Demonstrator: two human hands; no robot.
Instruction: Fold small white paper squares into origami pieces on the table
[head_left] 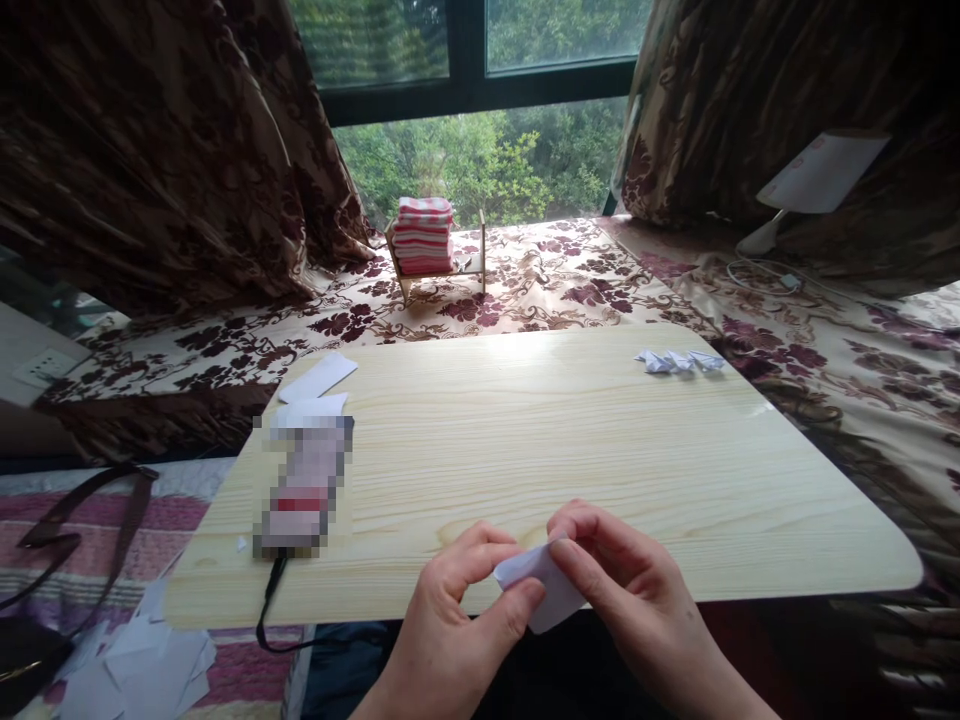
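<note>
A small piece of white paper (553, 597) is held between my two hands at the near edge of the wooden-topped table (480, 440). My left hand (469, 600) pinches its left side between thumb and fingers. On the other side, the thumb and forefinger of my right hand (619, 570) grip its upper right corner. The paper looks curved or folded along its top edge. Several small folded white paper pieces (679, 362) sit in a row at the table's far right corner.
At the table's left lie white paper sheets (319, 378) and a blurred-out device (304, 490) with a black cable (271, 590). More loose paper (154, 660) is on the striped bedding. Beyond the table stand a little rack of folded striped cloths (424, 237) and a lamp (825, 172).
</note>
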